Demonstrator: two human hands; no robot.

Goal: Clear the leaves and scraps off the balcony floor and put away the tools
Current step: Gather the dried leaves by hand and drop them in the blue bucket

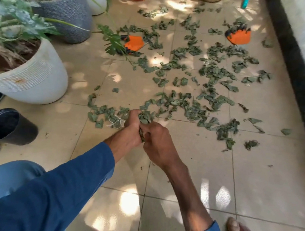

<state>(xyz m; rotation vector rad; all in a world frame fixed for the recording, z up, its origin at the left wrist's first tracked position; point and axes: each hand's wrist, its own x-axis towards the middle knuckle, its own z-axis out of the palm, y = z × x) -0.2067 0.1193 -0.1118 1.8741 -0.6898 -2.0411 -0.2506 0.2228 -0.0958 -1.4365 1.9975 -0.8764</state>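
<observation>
Your left hand (pixel 133 125) is curled tight round a wad of leaves (pixel 145 119), and your right hand (pixel 157 141) pinches the lower end of the same wad, the two fists touching. Just left of them a scrap of white string (pixel 114 122) lies among the loose leaves (pixel 217 73), which spread over the beige tiles (pixel 179 175). Farther off lie what look like the left orange glove (pixel 134 43) and right orange glove (pixel 239 37), with a teal-handled tool (pixel 245 0) at the far end

Two orange gloves (pixel 135 44), two hands (pixel 159 140)
</observation>
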